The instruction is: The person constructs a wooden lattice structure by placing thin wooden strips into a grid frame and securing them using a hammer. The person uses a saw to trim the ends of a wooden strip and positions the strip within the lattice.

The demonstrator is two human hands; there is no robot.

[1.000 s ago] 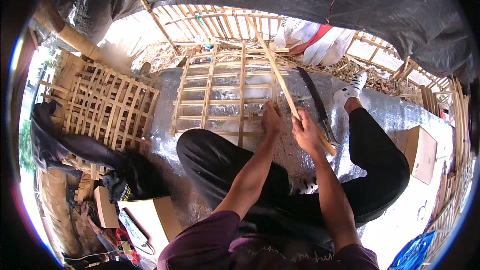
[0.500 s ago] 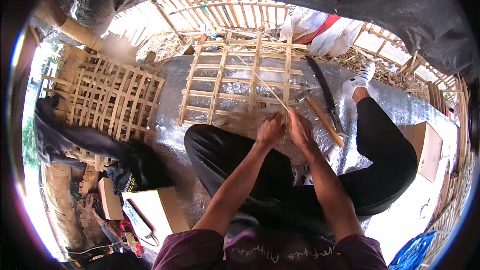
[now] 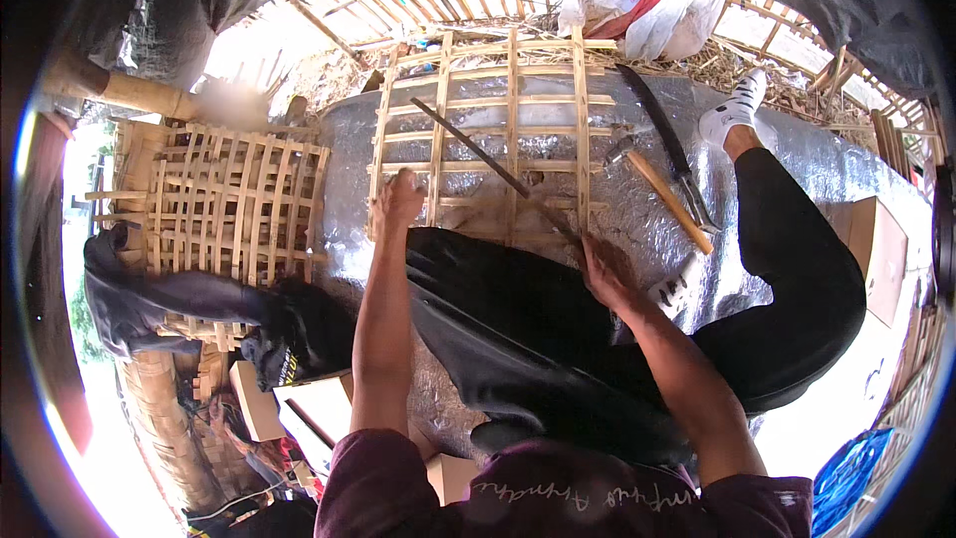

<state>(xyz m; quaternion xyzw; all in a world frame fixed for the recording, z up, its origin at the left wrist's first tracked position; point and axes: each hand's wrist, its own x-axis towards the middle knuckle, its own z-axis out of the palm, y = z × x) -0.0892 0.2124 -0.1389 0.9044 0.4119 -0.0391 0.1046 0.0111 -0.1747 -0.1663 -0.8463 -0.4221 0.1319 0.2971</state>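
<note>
A long, thin, dark strip slants over an open bamboo lattice. My right hand is closed round its near end, at the lattice's lower right corner. At the lower left edge of that lattice is my left hand, its fingers curled; what they grip, if anything, is hidden. Right of the lattice lies a hammer with a wooden handle. Beside it rests a long knife with a dark curved blade.
A tighter-woven bamboo panel stands at the left, with dark cloth draped across its lower part. Cardboard boxes sit at the right and lower left. White and red sacks lie against the far slatted fence. My bent legs flank the work.
Both hands were together on a thin, pale strip; now they are apart. My left hand has moved left to the lattice's edge. A dark strip now shows in my right hand.
</note>
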